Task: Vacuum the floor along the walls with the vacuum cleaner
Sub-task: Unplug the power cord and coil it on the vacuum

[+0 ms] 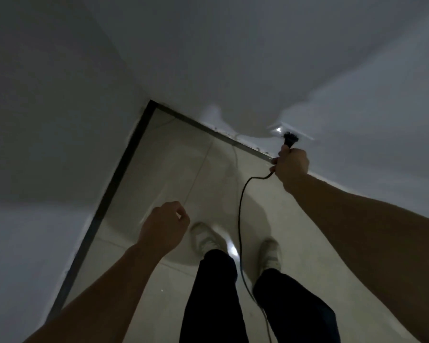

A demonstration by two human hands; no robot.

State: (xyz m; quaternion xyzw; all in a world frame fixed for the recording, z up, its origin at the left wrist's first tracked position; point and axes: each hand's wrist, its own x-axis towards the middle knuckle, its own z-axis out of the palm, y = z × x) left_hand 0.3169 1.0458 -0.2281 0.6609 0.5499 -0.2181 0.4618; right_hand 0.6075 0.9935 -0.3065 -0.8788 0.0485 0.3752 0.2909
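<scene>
My right hand (291,167) grips a black power plug (288,139), its tip at a white wall socket (292,132) low on the right wall. The black cord (240,209) curves down from that hand and runs between my feet out of the bottom of the view. My left hand (165,225) hangs over the floor, fingers curled loosely with nothing in them. The vacuum cleaner itself is not in view.
I stand in a dim room corner on pale tiled floor (174,169). White walls meet at the corner, edged by a dark skirting strip (114,186). My white shoes (206,237) and dark trousers fill the lower middle.
</scene>
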